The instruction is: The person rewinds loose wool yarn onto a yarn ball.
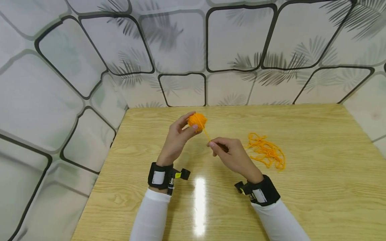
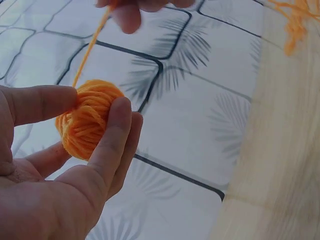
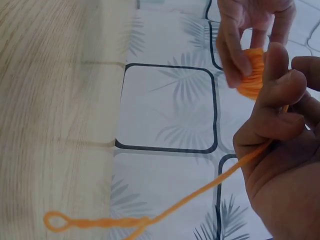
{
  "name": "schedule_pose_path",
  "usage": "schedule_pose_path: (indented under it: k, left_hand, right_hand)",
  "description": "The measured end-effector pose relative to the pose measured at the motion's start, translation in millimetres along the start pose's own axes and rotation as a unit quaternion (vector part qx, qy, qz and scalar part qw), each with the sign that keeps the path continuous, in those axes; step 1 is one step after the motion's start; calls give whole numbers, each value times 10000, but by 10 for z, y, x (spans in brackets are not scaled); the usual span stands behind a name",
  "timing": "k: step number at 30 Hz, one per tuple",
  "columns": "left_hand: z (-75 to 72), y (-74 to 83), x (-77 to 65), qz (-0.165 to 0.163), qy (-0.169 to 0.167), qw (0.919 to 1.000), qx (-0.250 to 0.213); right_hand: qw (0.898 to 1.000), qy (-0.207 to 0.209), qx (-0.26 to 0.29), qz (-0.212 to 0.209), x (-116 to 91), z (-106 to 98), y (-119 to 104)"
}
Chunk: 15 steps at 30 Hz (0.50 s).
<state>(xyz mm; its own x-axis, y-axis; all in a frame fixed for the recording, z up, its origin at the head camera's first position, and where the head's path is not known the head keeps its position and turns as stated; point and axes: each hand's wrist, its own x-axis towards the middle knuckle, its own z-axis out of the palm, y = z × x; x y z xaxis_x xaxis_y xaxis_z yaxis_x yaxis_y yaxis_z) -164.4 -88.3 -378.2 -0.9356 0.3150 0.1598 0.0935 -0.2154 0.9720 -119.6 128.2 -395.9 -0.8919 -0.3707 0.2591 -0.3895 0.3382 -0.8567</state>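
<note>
An orange ball of yarn (image 2: 90, 120) is held by my left hand (image 1: 176, 139), with the thumb on one side and fingers on the other. From the ball a taut strand (image 1: 206, 134) runs down to my right hand (image 1: 233, 154), which pinches it between thumb and curled fingers. In the right wrist view the strand (image 3: 205, 189) leaves the right hand on its other side and hangs away, with a twisted loop at its lower left. Right of that hand, a loose tangle of orange yarn (image 1: 266, 150) lies on the table.
The light wooden table (image 1: 316, 194) ends at a wall (image 1: 181, 43) with stone and leaf patterns behind, and another such wall (image 1: 39, 100) on the left. Each wrist wears a black strap with a small camera (image 1: 185, 174). A bright reflection lies on the tabletop.
</note>
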Motion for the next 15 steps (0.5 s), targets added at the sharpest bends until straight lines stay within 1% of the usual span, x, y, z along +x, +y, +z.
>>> schedule_pose_path:
  k: [3, 7, 11, 15]
  left_hand:
    - [23, 19, -19, 9, 15, 9998, -189]
    - [47, 32, -39, 53, 10, 9996, -283]
    - [61, 42, -57, 92, -16, 9994, -318]
    - [71, 53, -74, 72, -103, 9994, -318]
  right_hand:
    - [9998, -204, 73, 26, -18, 4, 19]
    - [9990, -409, 153, 4, -31, 19, 46]
    - [9986, -500, 178, -6, -39, 29, 55]
    - [9986, -488, 196, 7, -44, 39, 48]
